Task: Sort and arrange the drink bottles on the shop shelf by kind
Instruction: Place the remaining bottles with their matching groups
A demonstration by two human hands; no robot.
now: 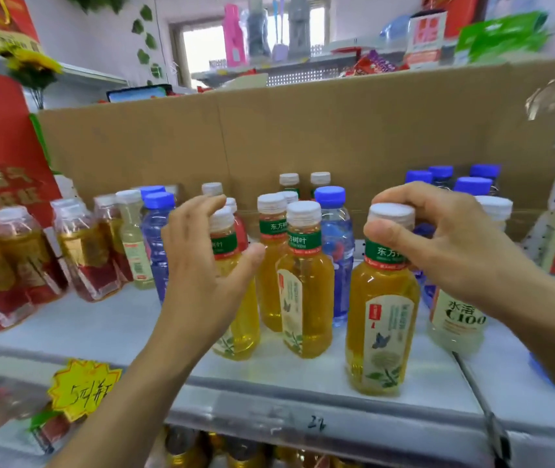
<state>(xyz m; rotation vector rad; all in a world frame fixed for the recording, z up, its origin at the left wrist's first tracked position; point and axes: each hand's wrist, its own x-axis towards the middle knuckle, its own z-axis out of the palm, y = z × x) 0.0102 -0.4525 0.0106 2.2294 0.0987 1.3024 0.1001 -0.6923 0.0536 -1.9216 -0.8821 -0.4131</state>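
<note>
A tall brown cardboard sheet (303, 130) backs the white metal shelf (100, 325); a clear plastic bottle of amber tea (382, 315), green-banded, stands near the shelf's front edge, right of centre; the right hand (445, 238) pinches its white cap from above. The left hand (202, 265) hovers, fingers spread, just before a second amber tea bottle (239, 319), gripping nothing.

Bright window backlight, blurred warped edges
</note>
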